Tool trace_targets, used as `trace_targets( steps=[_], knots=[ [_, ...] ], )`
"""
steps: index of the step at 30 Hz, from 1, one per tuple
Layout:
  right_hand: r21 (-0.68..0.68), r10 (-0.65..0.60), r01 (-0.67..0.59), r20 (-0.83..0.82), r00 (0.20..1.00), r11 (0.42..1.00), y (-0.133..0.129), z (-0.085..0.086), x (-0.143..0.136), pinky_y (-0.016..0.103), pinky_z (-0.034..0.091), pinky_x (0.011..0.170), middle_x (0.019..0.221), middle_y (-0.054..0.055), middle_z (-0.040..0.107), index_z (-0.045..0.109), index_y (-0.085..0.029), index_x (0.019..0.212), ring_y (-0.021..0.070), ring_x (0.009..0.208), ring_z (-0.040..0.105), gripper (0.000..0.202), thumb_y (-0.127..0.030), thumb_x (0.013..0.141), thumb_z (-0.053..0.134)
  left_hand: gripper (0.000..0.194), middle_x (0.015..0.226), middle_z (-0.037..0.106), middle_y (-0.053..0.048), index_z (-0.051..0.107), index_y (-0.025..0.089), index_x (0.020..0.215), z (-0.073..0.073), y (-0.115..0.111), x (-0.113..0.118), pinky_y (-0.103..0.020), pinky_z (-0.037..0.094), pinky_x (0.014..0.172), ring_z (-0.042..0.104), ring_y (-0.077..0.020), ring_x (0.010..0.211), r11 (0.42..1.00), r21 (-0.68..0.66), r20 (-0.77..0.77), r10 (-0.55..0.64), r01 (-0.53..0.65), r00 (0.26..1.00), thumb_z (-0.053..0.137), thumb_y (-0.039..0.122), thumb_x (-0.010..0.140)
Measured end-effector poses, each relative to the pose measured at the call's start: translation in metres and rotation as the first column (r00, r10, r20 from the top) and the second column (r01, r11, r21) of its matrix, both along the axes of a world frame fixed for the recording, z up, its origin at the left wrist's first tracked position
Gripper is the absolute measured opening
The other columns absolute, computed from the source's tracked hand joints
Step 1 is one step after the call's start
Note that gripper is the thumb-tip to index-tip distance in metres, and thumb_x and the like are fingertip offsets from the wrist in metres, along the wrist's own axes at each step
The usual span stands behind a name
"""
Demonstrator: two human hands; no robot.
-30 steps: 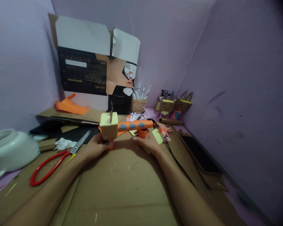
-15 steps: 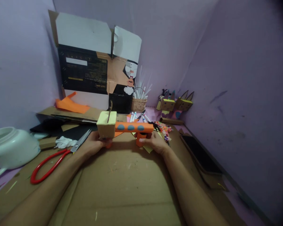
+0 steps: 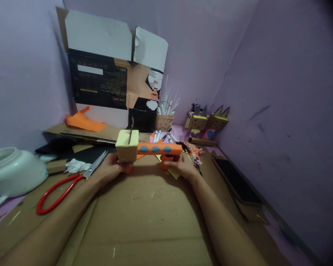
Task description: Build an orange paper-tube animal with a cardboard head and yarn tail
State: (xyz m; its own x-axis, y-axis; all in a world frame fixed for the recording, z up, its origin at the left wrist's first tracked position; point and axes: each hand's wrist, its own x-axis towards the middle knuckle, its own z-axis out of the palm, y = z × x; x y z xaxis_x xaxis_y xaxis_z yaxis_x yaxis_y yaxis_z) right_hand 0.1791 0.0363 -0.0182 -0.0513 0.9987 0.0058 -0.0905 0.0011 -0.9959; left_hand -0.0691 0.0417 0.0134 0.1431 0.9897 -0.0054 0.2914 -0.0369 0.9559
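Between my hands stands a paper animal figure [image 3: 155,148] with an orange tube body and blue-grey spots. Its boxy cardboard head [image 3: 127,151], yellow on top with a brown strip sticking up, is at the left end. Below the head, my left hand [image 3: 112,168] is closed around an orange front leg [image 3: 129,169], most of which is hidden. At the other end my right hand [image 3: 183,166] grips an orange rear leg [image 3: 165,162], thumb across its front. Both forearms reach in over a cardboard sheet [image 3: 152,214].
Red-handled scissors [image 3: 59,195] lie left of my left forearm, near a white pot [image 3: 15,173]. Behind are a propped-up cardboard box [image 3: 100,81], a basket of markers [image 3: 164,121] and cardboard animal figures [image 3: 199,122]. A dark phone-like slab [image 3: 235,181] lies at right.
The figure and both hands appear very slightly further right, and the view has shifted a little. Both hands keep their hold on the legs.
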Motion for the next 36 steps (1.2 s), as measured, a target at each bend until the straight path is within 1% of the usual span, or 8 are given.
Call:
trace_targets(
  steps=[4, 9, 14, 17, 20, 25, 28, 36],
  knots=[
    [0.012, -0.019, 0.02, -0.005, 1.0, 1.0, 0.0011, -0.001, 0.0006, 0.03, 0.052, 0.051, 0.073, 0.003, 0.066, 0.062, -0.018, 0.075, 0.0167, 0.059, 0.059, 0.034, -0.025, 0.046, 0.078, 0.027, 0.075, 0.066, -0.004, 0.065, 0.013, 0.077, -0.0031, 0.0023, -0.0024, -0.033, 0.045, 0.069, 0.06, -0.0243, 0.077, 0.998, 0.002, 0.002, -0.057, 0.057, 0.998, 0.071, 0.026, 0.055],
    [0.021, -0.016, 0.016, 0.005, 1.0, 1.0, -0.0007, 0.0019, 0.0007, 0.032, 0.051, 0.053, 0.074, 0.004, 0.068, 0.064, -0.017, 0.075, 0.0184, 0.061, 0.06, 0.033, -0.026, 0.047, 0.079, 0.024, 0.074, 0.065, -0.002, 0.064, 0.014, 0.075, -0.0019, 0.0001, -0.0005, -0.031, 0.045, 0.066, 0.059, -0.0215, 0.072, 1.0, 0.02, 0.013, -0.024, 0.024, 1.0, 0.071, 0.025, 0.055],
    [0.105, 0.027, -0.027, 0.001, 1.0, 0.994, -0.001, 0.0042, 0.0047, 0.036, 0.049, 0.076, 0.085, 0.005, 0.07, 0.067, -0.017, 0.083, 0.0227, 0.083, 0.063, 0.038, -0.033, 0.051, 0.078, 0.025, 0.072, 0.064, -0.002, 0.063, 0.014, 0.075, 0.0022, -0.0029, 0.0023, -0.032, 0.045, 0.066, 0.059, -0.0228, 0.072, 1.0, 0.009, 0.008, 0.002, -0.002, 1.0, 0.07, 0.026, 0.054],
    [0.152, 0.022, -0.021, -0.005, 1.0, 0.988, 0.0021, 0.0005, 0.0072, 0.037, 0.046, 0.081, 0.088, 0.006, 0.07, 0.067, -0.017, 0.086, 0.0235, 0.087, 0.062, 0.04, -0.04, 0.055, 0.075, 0.026, 0.071, 0.064, -0.002, 0.062, 0.014, 0.075, 0.0032, -0.0045, 0.0031, -0.031, 0.045, 0.064, 0.059, -0.0224, 0.071, 1.0, 0.014, 0.011, 0.015, -0.016, 1.0, 0.07, 0.026, 0.054],
    [0.174, -0.008, 0.006, 0.01, 1.0, 0.985, 0.0044, -0.0022, 0.0064, 0.036, 0.046, 0.079, 0.086, 0.004, 0.07, 0.067, -0.019, 0.083, 0.0228, 0.085, 0.061, 0.035, -0.039, 0.055, 0.075, 0.026, 0.072, 0.065, -0.003, 0.062, 0.014, 0.074, 0.0034, -0.0057, 0.0037, -0.03, 0.045, 0.064, 0.059, -0.0221, 0.071, 1.0, 0.002, 0.009, 0.017, -0.017, 1.0, 0.07, 0.026, 0.053],
    [0.196, -0.088, 0.079, 0.037, 0.995, 0.978, 0.005, 0.0002, 0.0021, 0.035, 0.045, 0.074, 0.074, 0.003, 0.068, 0.066, -0.018, 0.073, 0.0214, 0.077, 0.061, 0.025, -0.033, 0.054, 0.073, 0.025, 0.072, 0.064, -0.002, 0.063, 0.014, 0.073, -0.0003, -0.0027, 0.0024, -0.029, 0.044, 0.063, 0.058, -0.021, 0.07, 0.999, -0.007, 0.022, 0.033, -0.033, 0.999, 0.071, 0.025, 0.052],
    [0.206, -0.13, 0.117, 0.052, 0.99, 0.972, 0.0048, 0.0019, 0.0016, 0.034, 0.045, 0.071, 0.07, 0.002, 0.067, 0.064, -0.018, 0.068, 0.0206, 0.073, 0.06, 0.021, -0.031, 0.054, 0.072, 0.025, 0.071, 0.063, -0.001, 0.064, 0.014, 0.073, -0.0032, 0.0002, 0.0009, -0.028, 0.044, 0.063, 0.058, -0.0202, 0.07, 1.0, 0.01, 0.012, 0.009, -0.009, 1.0, 0.072, 0.025, 0.052],
    [0.215, -0.18, 0.159, 0.082, 0.98, 0.964, 0.0056, 0.0005, 0.0022, 0.031, 0.044, 0.064, 0.063, 0.001, 0.065, 0.062, -0.018, 0.064, 0.0196, 0.067, 0.058, 0.017, -0.029, 0.056, 0.071, 0.024, 0.075, 0.065, -0.002, 0.065, 0.015, 0.075, -0.001, -0.0029, 0.0024, -0.03, 0.045, 0.067, 0.059, -0.0215, 0.073, 1.0, 0.009, -0.002, 0.025, -0.025, 1.0, 0.07, 0.025, 0.054]
  ],
)
